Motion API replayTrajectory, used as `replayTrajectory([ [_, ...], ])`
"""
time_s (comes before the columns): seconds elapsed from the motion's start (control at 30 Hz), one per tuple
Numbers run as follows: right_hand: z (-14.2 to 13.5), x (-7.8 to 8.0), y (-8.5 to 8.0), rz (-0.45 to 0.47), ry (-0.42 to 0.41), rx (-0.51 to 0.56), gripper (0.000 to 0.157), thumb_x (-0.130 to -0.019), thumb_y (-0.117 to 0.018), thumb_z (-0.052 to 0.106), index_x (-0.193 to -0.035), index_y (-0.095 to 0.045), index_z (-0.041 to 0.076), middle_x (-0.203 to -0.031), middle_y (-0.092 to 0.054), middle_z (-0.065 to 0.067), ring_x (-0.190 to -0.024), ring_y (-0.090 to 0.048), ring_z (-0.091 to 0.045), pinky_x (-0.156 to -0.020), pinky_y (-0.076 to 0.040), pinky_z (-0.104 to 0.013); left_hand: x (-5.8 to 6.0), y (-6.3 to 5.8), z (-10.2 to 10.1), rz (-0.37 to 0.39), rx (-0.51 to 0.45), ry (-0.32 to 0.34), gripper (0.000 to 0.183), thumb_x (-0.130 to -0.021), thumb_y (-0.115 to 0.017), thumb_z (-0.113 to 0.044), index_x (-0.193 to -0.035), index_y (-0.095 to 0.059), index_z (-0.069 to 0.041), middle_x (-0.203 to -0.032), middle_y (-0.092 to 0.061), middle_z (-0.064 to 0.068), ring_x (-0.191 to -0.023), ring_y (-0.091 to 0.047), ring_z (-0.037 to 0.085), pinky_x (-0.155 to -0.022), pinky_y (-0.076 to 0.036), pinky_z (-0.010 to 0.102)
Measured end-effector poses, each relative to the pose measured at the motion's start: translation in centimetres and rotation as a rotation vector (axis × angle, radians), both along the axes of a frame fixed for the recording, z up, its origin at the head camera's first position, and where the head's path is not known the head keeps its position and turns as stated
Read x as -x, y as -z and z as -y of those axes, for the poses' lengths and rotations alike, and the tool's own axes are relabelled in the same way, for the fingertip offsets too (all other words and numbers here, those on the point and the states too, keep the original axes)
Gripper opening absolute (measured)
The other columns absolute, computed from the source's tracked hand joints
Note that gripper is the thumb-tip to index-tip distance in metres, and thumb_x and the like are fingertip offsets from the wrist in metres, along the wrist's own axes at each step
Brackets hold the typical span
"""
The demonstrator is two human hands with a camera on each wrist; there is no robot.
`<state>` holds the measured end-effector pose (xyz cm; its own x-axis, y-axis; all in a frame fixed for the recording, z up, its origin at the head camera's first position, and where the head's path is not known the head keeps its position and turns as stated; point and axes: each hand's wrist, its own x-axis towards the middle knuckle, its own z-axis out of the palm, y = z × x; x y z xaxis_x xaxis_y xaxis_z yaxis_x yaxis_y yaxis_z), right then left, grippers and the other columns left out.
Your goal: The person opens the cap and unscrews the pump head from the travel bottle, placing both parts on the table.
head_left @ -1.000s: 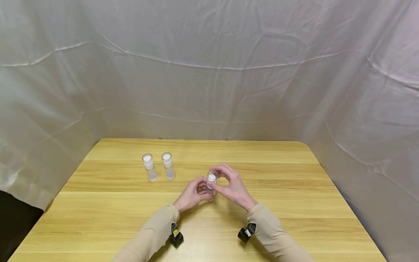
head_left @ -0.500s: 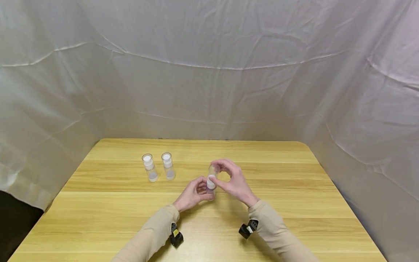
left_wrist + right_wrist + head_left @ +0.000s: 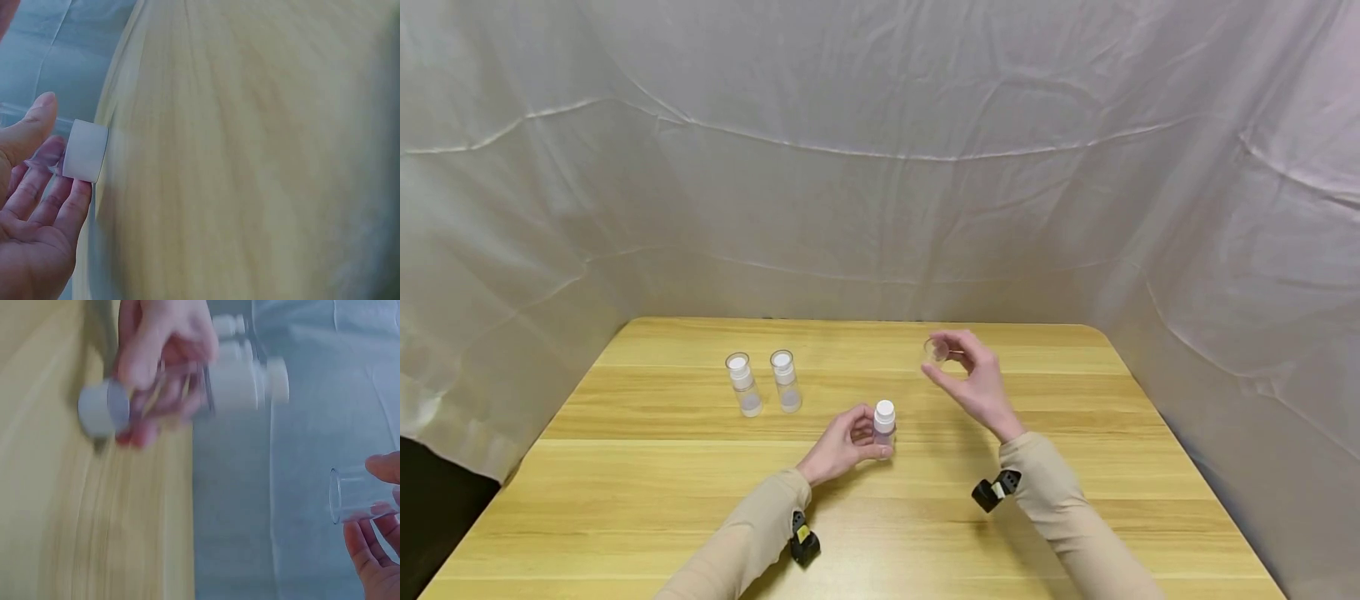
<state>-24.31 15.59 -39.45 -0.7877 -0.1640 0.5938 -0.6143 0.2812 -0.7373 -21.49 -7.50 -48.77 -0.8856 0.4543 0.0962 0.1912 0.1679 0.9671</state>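
Observation:
My left hand point(image 3: 842, 450) grips a small clear pump bottle point(image 3: 884, 418) upright, thumb on one side and fingers round the other. The bottle has a bare white pump top and, in the left wrist view, a white base point(image 3: 85, 152). Up and to the right, my right hand point(image 3: 976, 379) holds a clear cylindrical cap point(image 3: 934, 352) between thumb and fingers, in the air. The right wrist view shows the cap's open rim point(image 3: 336, 495) apart from the bottle, whose white collar point(image 3: 234, 386) sticks out past the left hand.
Two similar bottles, a left one point(image 3: 742, 382) and a right one point(image 3: 786, 379), stand at the back left of the wooden table point(image 3: 662, 500), clear caps over their white tops. A grey curtain point(image 3: 880, 233) hangs behind and at the sides. Each wrist bears a black camera.
The clear cap has come off the bottle in my right hand, which has moved up and to the right. My left hand and the two standing bottles have not moved.

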Motion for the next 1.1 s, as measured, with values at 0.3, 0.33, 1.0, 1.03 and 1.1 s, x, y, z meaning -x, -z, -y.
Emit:
replayTrajectory([
  [0.3,-4.4,1.3,1.0,0.145,0.208,-0.05,0.044,-0.083,-0.073,-0.012,-0.124,-0.059,-0.014,-0.119,-0.063,-0.032,-0.104,-0.061,-0.039,-0.093,-0.06,-0.04,-0.1,-0.1,0.0,0.007,0.01,-0.008,0.039,-0.084,-0.077,-0.003,-0.116,-0.056,0.005,-0.125,-0.065,0.027,-0.122,-0.062,0.043,-0.111,-0.05,0.051],
  [0.33,-4.9,1.6,1.5,0.163,0.225,-0.052,0.043,-0.083,-0.073,-0.011,-0.124,-0.059,-0.014,-0.12,-0.063,-0.032,-0.104,-0.061,-0.038,-0.094,-0.059,-0.041,-0.1,-0.1,-0.1,0.008,0.01,-0.008,0.039,-0.084,-0.077,-0.004,-0.116,-0.056,0.005,-0.125,-0.064,0.027,-0.122,-0.062,0.043,-0.111,-0.05,0.051],
  [1.0,-8.9,3.6,7.4,0.462,0.301,-0.17,0.045,-0.089,-0.069,-0.004,-0.132,-0.055,-0.007,-0.128,-0.059,-0.029,-0.116,-0.06,-0.041,-0.107,-0.053,-0.05,0.0,0.3,0.0,0.007,0.018,-0.006,0.039,-0.085,-0.077,-0.005,-0.117,-0.056,0.005,-0.126,-0.064,0.026,-0.122,-0.062,0.041,-0.111,-0.05,0.05],
  [1.03,-9.0,3.6,7.4,0.464,0.302,-0.174,0.045,-0.089,-0.069,-0.004,-0.131,-0.055,-0.008,-0.128,-0.059,-0.029,-0.116,-0.06,-0.041,-0.107,-0.053,-0.05,0.0,0.3,0.0,0.008,0.018,-0.005,0.039,-0.085,-0.077,-0.005,-0.117,-0.056,0.004,-0.126,-0.064,0.026,-0.122,-0.062,0.041,-0.112,-0.05,0.05],
  [1.1,-9.1,3.6,7.6,0.47,0.302,-0.181,0.045,-0.088,-0.07,-0.004,-0.131,-0.055,-0.008,-0.127,-0.059,-0.029,-0.115,-0.061,-0.041,-0.105,-0.054,-0.05,0.0,0.3,0.0,0.01,0.018,-0.006,0.039,-0.085,-0.077,-0.005,-0.117,-0.056,0.004,-0.126,-0.064,0.026,-0.122,-0.062,0.042,-0.112,-0.05,0.051],
])
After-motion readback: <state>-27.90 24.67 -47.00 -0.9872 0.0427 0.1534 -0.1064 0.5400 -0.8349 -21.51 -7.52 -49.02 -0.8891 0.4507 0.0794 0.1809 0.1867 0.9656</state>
